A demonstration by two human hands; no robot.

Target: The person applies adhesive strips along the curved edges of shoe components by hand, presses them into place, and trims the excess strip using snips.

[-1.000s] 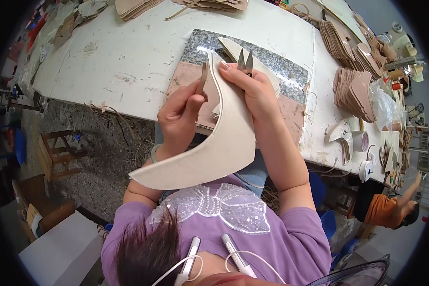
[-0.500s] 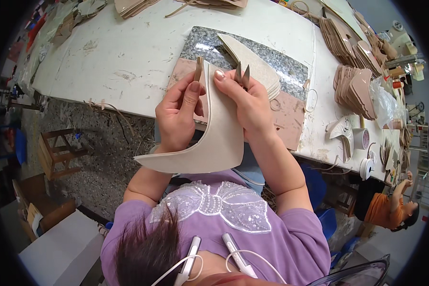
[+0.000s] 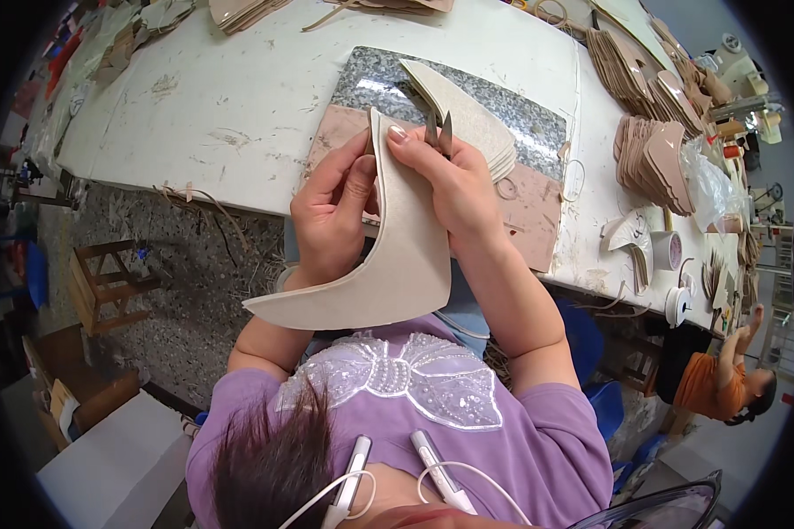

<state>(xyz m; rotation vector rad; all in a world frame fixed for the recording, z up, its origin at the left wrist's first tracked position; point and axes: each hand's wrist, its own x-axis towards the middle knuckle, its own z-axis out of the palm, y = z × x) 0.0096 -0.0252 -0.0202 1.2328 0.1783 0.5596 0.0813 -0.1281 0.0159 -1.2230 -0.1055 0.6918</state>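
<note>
Fingers (image 3: 416, 157) pinch the cream panel (image 3: 406, 238) near its top, bottom free.

Off-wht panel (image 3: 406, 256), gry speckled slab (image 3: 538, 137), purp shirt (image 3: 538, 441)

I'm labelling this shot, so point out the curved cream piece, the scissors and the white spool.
Curved cream piece (image 3: 406, 240), head view: on its broad middle.
Scissors (image 3: 446, 138), head view: on one exposed blade.
White spool (image 3: 677, 306), head view: on its flat round face.
</note>
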